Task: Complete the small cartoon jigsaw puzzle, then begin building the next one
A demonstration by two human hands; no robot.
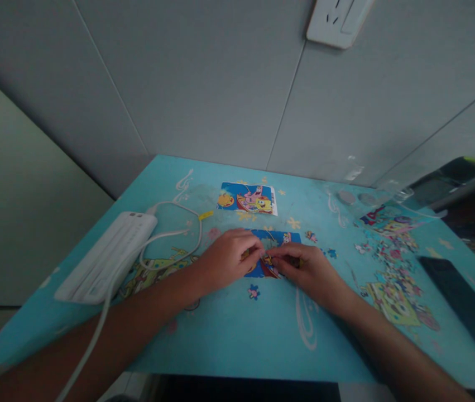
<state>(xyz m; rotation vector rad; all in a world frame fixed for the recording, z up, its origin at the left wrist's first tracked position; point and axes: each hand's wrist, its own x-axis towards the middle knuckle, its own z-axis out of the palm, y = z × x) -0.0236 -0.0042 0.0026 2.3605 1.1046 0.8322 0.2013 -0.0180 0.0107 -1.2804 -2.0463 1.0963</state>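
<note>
A partly assembled blue jigsaw puzzle point(288, 238) lies on the table in front of me, with both hands over it. My left hand point(236, 252) is closed at the puzzle's left side, thumb and fingertips together; what they hold, if anything, is hidden. My right hand point(306, 266) pinches a small puzzle piece with yellow on it at the puzzle's middle, its fingertips close to those of my left hand. Beyond the puzzle lies a cartoon picture card point(248, 198). One loose blue puzzle piece point(254, 291) rests on the near side.
At left stands a white power strip point(109, 257) with its cable looping over the table. Scattered puzzle pieces point(394, 254) lie at right, beside a dark phone point(463, 298). Clear plastic packaging point(392, 195) sits at the back right. A wall bounds the far edge.
</note>
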